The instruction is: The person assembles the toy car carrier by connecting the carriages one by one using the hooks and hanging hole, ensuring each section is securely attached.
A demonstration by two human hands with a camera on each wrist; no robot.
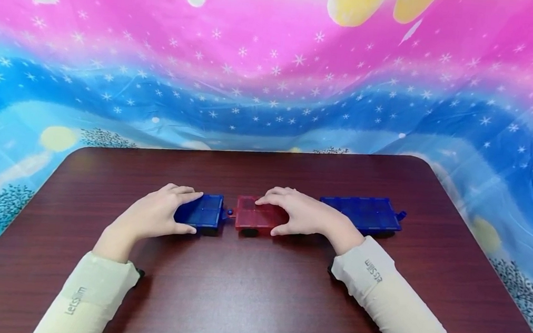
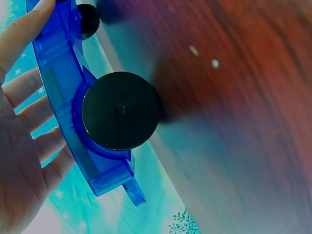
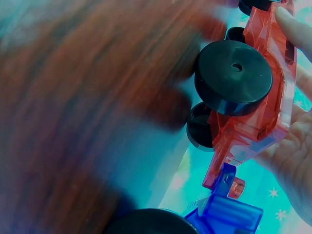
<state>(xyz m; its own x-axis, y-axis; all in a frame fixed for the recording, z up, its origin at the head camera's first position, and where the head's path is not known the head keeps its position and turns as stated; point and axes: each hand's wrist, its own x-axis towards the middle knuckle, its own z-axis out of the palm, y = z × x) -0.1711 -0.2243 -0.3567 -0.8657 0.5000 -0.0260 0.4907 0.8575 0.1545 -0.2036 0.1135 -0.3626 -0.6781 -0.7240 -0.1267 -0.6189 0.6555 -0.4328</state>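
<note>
On the table, three see-through toy magnetic-tile car bases stand in a row. My left hand (image 1: 157, 214) grips the left blue car base (image 1: 210, 210), thumb on its near side and fingers over the far side. My right hand (image 1: 304, 213) holds the red car base (image 1: 247, 211) the same way, covering its right part. A small blue coupling (image 1: 229, 214) bridges the gap between these two. Behind my right wrist lies another blue car base (image 1: 371, 215). In the right wrist view, a blue hook (image 3: 225, 179) meets the red base's end tab, beside a black wheel (image 3: 234, 78).
The brown wooden table (image 1: 217, 289) has rounded far corners. A pink and blue snowflake-patterned cloth (image 1: 264, 81) hangs right behind it and along its sides. From the right blue base a small hook (image 1: 401, 216) sticks out to the right.
</note>
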